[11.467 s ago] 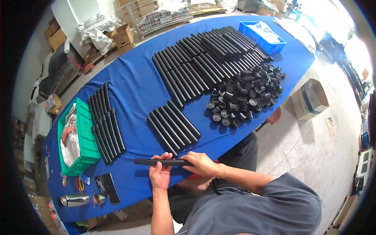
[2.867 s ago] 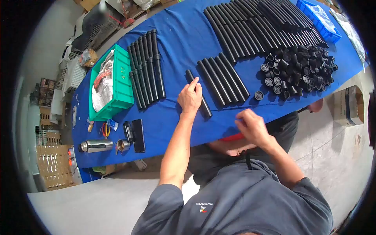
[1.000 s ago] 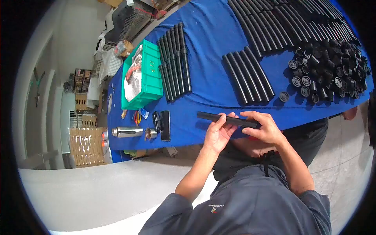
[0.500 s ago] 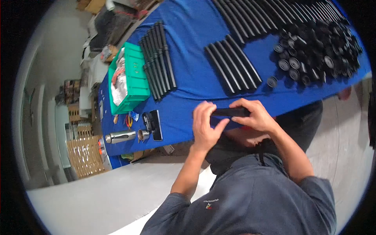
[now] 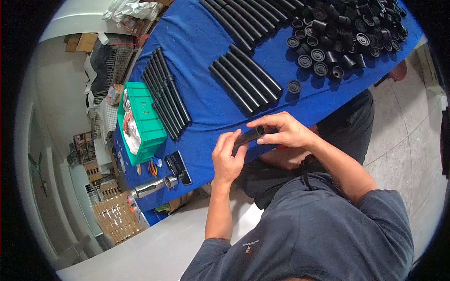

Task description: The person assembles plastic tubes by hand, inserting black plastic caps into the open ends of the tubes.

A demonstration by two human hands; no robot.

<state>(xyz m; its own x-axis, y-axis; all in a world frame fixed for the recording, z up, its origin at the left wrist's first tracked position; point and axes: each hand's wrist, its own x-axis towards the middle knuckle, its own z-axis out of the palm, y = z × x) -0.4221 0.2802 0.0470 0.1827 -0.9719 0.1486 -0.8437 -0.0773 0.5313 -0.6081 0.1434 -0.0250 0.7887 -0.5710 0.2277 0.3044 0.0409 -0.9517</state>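
Note:
A black tube [image 5: 247, 136] is held between my two hands near the table's front edge, its open round end facing right. My left hand [image 5: 228, 157] is closed around the tube's left part. The fingers of my right hand [image 5: 283, 130] are at the open end, thumb below and fingers above. Beyond my hands, several black tubes [image 5: 244, 80] lie side by side on the blue cloth [image 5: 201, 84]. One round black cap [image 5: 294, 86] lies apart, to the right of those tubes.
A pile of black caps [image 5: 347, 37] covers the back right, beside more long tubes [image 5: 243, 21]. Narrower jointed tubes [image 5: 166, 93] lie at the left, next to a green crate [image 5: 150, 122]. A steel flask [image 5: 149, 188] and a phone on a stand [image 5: 178, 167] are near the left edge.
The tube has turned from level to slanted, showing its open end. My hands have moved slightly left in view, and the whole view has shifted and rotated.

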